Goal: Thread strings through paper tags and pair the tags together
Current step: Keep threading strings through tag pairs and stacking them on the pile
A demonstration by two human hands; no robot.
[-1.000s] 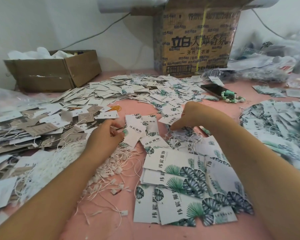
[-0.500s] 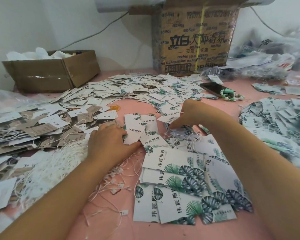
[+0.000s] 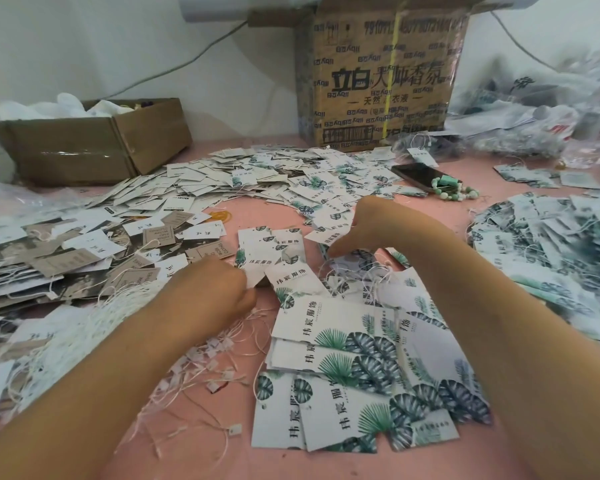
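My left hand [image 3: 215,289] is curled knuckles-up at the near edge of a small white leaf-print tag [image 3: 284,275] and seems to pinch it; its fingertips are hidden. My right hand [image 3: 378,226] points down, thumb and forefinger pinching a small tag [image 3: 329,235] above a tangle of strung tags [image 3: 354,271]. Large leaf-print tags [image 3: 343,344] lie overlapped near me between my forearms. A heap of loose white strings [image 3: 84,327] with plastic ends lies under my left forearm.
Unstrung white and brown tags [image 3: 66,261] cover the left and far side of the pink table [image 3: 194,445]. A pile of strung tags [image 3: 551,254] lies right. A phone [image 3: 416,174], bead bracelet [image 3: 454,194], two cardboard boxes [image 3: 84,150] [image 3: 378,81] and plastic bags [image 3: 534,116] stand behind.
My left hand lay flatter on the small tags half a second ago; it has now curled at their edge. The right hand stays in place over the strung tags.
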